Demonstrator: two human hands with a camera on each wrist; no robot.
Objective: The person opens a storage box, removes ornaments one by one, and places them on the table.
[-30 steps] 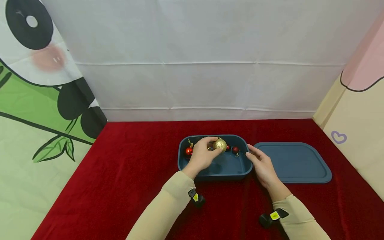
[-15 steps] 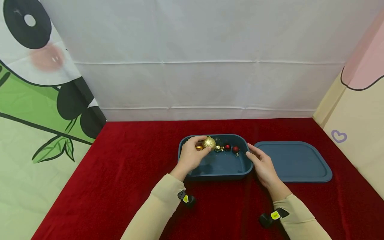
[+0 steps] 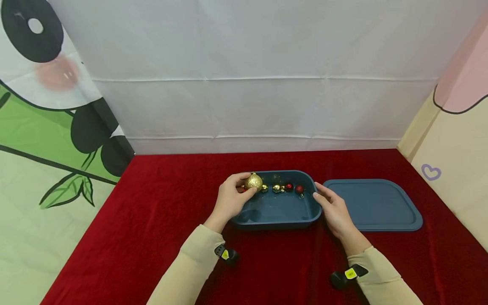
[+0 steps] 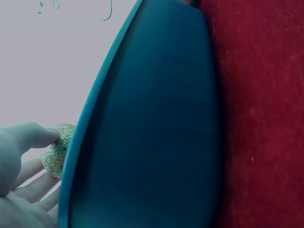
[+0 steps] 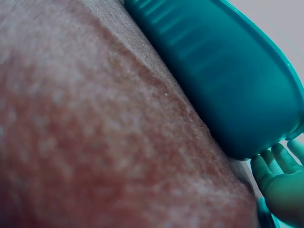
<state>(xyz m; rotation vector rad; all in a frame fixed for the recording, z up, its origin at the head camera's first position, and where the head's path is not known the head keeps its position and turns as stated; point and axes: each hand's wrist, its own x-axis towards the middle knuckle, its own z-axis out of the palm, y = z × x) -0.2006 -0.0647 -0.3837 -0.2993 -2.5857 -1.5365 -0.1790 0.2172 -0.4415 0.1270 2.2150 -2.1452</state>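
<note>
My left hand pinches a gold glitter bauble between thumb and fingers, at the left end of an open blue box. In the left wrist view the bauble is partly hidden behind the box rim. Small gold baubles and dark red baubles lie in a row along the box's far side; something reddish is mostly covered by the left hand. My right hand holds the box's right end, thumb at the rim. In the right wrist view its fingertips touch the outer wall.
A flat blue lid lies to the right of the box. Both rest on a red cloth covering the table. White fabric hangs behind, with printed cartoon panels at left and right.
The left hand has moved left along the box with the gold glitter bauble, uncovering the small gold baubles in the row. The right hand and the box have stayed in place.
</note>
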